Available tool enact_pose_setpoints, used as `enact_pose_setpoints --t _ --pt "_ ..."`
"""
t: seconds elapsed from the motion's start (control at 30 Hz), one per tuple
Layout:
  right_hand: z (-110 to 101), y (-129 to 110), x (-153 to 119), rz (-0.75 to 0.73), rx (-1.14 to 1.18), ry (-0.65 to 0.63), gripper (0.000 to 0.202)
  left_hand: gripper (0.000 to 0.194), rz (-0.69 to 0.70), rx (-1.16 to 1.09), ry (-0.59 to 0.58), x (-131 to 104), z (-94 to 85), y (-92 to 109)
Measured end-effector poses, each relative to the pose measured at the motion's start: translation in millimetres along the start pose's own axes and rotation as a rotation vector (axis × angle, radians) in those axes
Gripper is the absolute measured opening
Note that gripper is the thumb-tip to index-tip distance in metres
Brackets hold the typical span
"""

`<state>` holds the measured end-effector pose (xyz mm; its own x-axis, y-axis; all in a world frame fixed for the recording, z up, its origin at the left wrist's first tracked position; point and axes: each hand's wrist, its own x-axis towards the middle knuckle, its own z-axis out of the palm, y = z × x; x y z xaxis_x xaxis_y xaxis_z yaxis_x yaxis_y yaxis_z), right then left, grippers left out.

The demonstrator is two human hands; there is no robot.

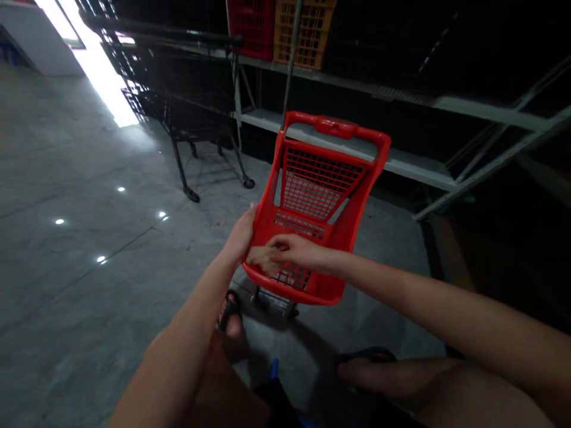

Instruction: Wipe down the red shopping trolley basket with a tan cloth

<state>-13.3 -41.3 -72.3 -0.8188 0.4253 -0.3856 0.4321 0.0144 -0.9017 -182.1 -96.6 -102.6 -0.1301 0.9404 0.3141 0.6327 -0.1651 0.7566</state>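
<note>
A small red plastic shopping cart with grid-like openings stands in front of me, its handle at the far end. My left hand is closed on the cart's left side rim; part of its fingers is hidden. Inside the basket, near the front left corner, my right hand holds a crumpled beige cloth against the red plastic. The fingers of that hand are bent over the cloth. Small wheels show under the front of the cart.
A large dark metal shopping cart stands at the back left. Behind the red cart runs a metal shelf rack, with a red crate and a yellow crate on it. My sandalled foot is close to the wheels.
</note>
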Motion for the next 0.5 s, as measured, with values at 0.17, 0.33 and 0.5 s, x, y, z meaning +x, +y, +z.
enact_pose_setpoints --t 0.17,0.33,0.5 --pt "-34 -27 73 -0.077 0.077 0.387 0.012 0.077 0.08 0.158 0.015 -15 10.7 19" --pt "-94 -47 119 -0.304 0.052 0.844 0.012 0.08 -0.109 -0.332 0.121 -23 21.4 30" --pt "-56 -36 99 -0.542 -0.122 0.684 0.007 0.077 -0.491 -0.512 0.265 -4 7.1 19"
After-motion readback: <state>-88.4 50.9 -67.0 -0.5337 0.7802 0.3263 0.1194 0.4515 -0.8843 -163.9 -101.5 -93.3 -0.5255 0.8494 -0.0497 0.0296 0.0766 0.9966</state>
